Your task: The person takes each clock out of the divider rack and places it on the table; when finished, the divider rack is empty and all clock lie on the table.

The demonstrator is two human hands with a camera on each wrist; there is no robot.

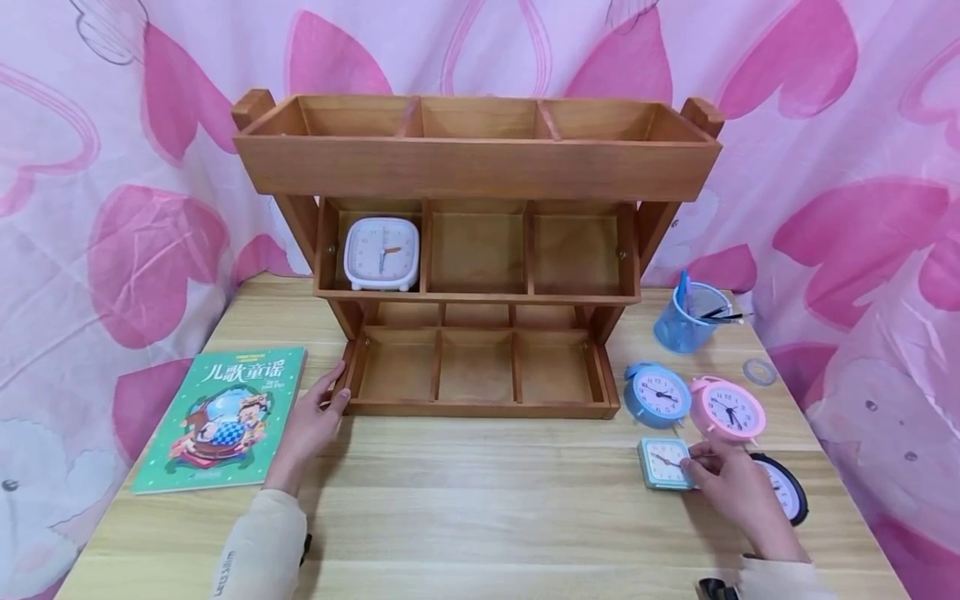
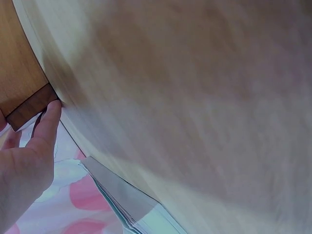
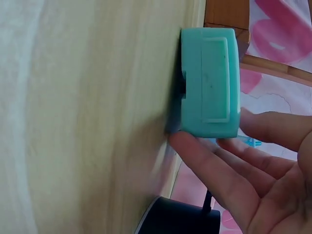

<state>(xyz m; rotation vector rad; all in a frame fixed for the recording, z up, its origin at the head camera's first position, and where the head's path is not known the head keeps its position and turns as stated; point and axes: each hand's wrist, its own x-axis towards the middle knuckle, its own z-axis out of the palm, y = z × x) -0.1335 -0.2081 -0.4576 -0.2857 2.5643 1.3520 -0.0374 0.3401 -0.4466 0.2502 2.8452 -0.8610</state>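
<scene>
A tiered brown wooden shelf (image 1: 480,408) with compartments stands at the middle of the table. My left hand (image 1: 313,421) touches the left end of its lowest tray; in the left wrist view the fingertips (image 2: 52,108) rest against that end. At the right, my right hand (image 1: 738,487) pinches a teal square alarm clock (image 1: 666,463) by its right edge, thumb on the face side. In the right wrist view the teal clock (image 3: 214,83) is seen side-on, close to the tabletop. A white clock (image 1: 382,254) sits in the middle tier's left compartment.
Blue (image 1: 660,395) and pink (image 1: 729,410) round alarm clocks lie beyond my right hand. A black-rimmed clock (image 1: 783,492) is partly hidden by it. Behind stand a blue pen holder (image 1: 682,325) and a clear ring (image 1: 760,372). A green book (image 1: 225,417) lies left.
</scene>
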